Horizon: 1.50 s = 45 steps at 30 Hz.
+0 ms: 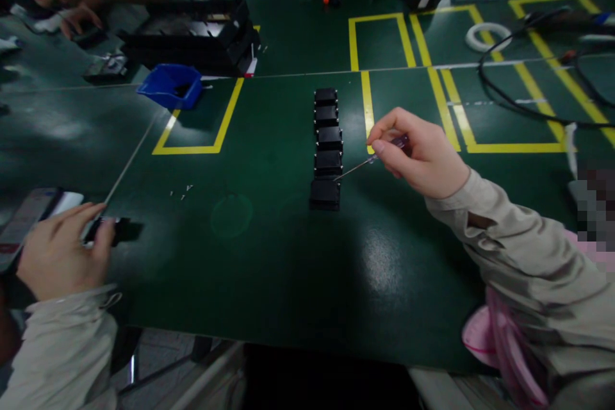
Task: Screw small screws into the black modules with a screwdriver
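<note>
While the right hand (417, 152) pinches a screwdriver (373, 158) at the black module row (328, 159) on the green worktable (273, 269), the left hand (65, 253) half-curls over a black piece (120, 229), grip unclear.

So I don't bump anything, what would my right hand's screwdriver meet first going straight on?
Likely the black block nearest you in the row; whether the screwdriver already touches it is unclear.
</note>
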Available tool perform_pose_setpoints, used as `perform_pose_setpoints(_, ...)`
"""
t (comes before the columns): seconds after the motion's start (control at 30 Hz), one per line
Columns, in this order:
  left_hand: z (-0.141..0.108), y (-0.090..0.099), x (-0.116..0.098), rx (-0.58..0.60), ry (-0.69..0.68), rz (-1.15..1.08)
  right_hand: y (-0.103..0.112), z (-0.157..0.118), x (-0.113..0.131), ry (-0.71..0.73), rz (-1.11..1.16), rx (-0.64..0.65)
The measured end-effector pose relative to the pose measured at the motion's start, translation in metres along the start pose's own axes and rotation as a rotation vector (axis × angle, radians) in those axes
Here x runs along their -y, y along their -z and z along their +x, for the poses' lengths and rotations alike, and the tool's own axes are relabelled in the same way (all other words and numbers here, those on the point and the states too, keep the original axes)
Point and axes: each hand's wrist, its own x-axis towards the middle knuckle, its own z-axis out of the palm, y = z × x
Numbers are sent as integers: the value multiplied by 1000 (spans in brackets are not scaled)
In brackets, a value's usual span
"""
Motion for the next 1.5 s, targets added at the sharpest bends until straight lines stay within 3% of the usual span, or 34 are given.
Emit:
perform_pose_setpoints(0.13,14,-2,-66,41,-210,-8,0,-2,1,-7,-82,-31)
perform_pose_setpoints(0.37,33,-31,-199,359,-653,-336,-5,-5,6,10,-259,-33)
perform_pose_setpoints(0.47,38,-50,-240,479,-807,-378,-7,-6,9,4,-313,-26)
perform_pose_setpoints(0.57,40,-65,-265,517,-872,-303,-9,-7,12,-7,-340,-19)
perform_pose_setpoints(0.8,31,-74,-284,500,-892,-269,-10,-7,16,-53,-344,20)
perform_pose_setpoints(1.0,21,-81,-284,491,-823,-372,-10,-6,22,-108,-346,66)
perform_pose_setpoints(1.5,14,-89,-283,471,-786,-472,-12,-7,21,-85,-361,58)
